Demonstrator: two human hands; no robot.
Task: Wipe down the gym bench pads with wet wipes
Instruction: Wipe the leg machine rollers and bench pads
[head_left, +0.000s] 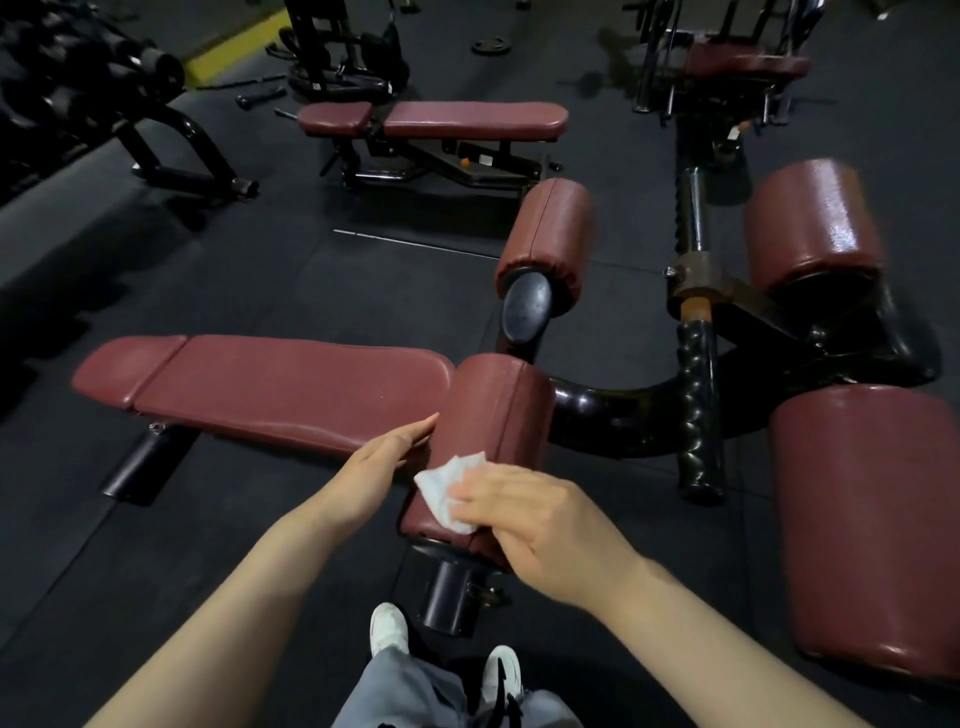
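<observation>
1. Wet wipe (451, 491): white, crumpled, thin; pressed on the near end of the near roller pad (491, 441), at scene centre.
2. Right hand (524, 512): fingers flat and together, pressing the wipe onto the pad, not curled round it as far as I can tell.
3. Left hand (387, 449): fingers straight, resting against the roller's left side, steadying it; holds nothing.
4. To do well: keep firm flat pressure, stroke along the cylinder, work round the curve and the seam line.
5. Roller pad: maroon vinyl, grained, cylindrical, black end cap below.
6. Long bench pad (270, 389), left: flat, same maroon vinyl, slight sheen.
7. Far and right rollers (815, 223): glossy, possibly damp.
8. Floor (249, 270): dark rubber matting.
</observation>
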